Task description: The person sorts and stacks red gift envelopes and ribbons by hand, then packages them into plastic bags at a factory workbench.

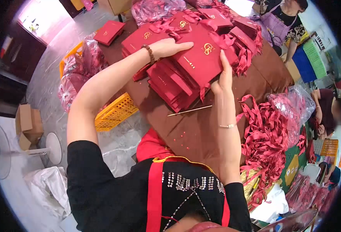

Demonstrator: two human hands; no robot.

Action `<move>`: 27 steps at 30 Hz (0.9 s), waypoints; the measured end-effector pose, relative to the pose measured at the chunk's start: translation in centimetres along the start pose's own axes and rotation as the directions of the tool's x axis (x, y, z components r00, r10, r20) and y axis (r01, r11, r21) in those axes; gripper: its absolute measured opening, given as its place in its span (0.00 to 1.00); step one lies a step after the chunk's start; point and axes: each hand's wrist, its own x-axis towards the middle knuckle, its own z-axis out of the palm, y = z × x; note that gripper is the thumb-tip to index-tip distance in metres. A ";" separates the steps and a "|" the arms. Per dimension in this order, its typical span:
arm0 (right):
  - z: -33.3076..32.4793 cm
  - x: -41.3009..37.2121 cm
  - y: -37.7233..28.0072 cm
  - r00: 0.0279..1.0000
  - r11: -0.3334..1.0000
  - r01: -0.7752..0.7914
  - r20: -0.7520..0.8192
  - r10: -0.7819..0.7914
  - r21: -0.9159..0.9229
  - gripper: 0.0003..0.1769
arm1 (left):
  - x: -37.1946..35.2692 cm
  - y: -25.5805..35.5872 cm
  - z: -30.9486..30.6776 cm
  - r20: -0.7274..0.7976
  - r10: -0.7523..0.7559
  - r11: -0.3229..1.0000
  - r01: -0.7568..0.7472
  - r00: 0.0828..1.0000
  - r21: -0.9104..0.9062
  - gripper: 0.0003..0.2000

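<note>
A flat red gift bag [200, 63] with a gold emblem and small gold lettering lies between my hands, over other bags. My left hand [171, 47], with a beaded bracelet at the wrist, grips its left side, thumb on top and the other fingers hidden. At its right edge my right hand [223, 75] holds on, thumb along the front. Beneath and nearer me is a fanned stack of red bags [170, 86]. Another red bag [143, 38] lies just beyond my left hand. Red ribbons [244, 54] hang from the bags on the right.
The brown-covered table [193, 135] carries a thin stick [190, 110] and a large heap of red ribbons [265, 129]. Yellow crates [116, 112] stand left of it. A cardboard box [29, 121] and a fan [54, 148] are farther left. Co-workers [282, 19] sit on the right.
</note>
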 end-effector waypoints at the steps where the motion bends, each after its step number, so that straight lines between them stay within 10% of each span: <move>1: 0.8 -1.3 -0.3 1.000 0.999 0.030 0.001 -0.030 -0.021 0.24 | -1.1 0.2 -0.1 -0.033 0.027 0.999 -0.028 0.999 -0.022 0.42; 7: 2.7 -4.8 1.5 0.994 0.994 0.098 0.055 -0.095 -0.048 0.24 | -3.8 -1.7 -0.3 -0.093 -0.002 0.990 -0.012 0.996 -0.143 0.38; 12: 0.5 -3.8 7.0 0.988 0.954 0.102 -0.084 -0.130 -0.283 0.44 | -4.1 -5.9 1.9 -0.026 -0.136 0.981 0.131 0.990 -0.145 0.38; 15: 0.7 -3.8 6.8 0.986 0.963 0.077 -0.121 -0.111 -0.256 0.41 | -3.5 -8.4 2.9 -0.056 -0.115 0.980 0.104 0.992 -0.172 0.34; 17: 0.9 -3.9 6.5 0.989 0.959 0.117 -0.060 -0.137 -0.259 0.39 | -3.6 -10.4 4.5 -0.174 0.059 0.848 -0.142 0.983 -0.511 0.30; 27: -0.6 -4.0 5.3 0.997 0.926 0.032 -0.047 -0.054 -0.377 0.45 | -5.8 -7.7 5.9 -0.281 -0.221 0.970 0.180 0.934 -0.165 0.40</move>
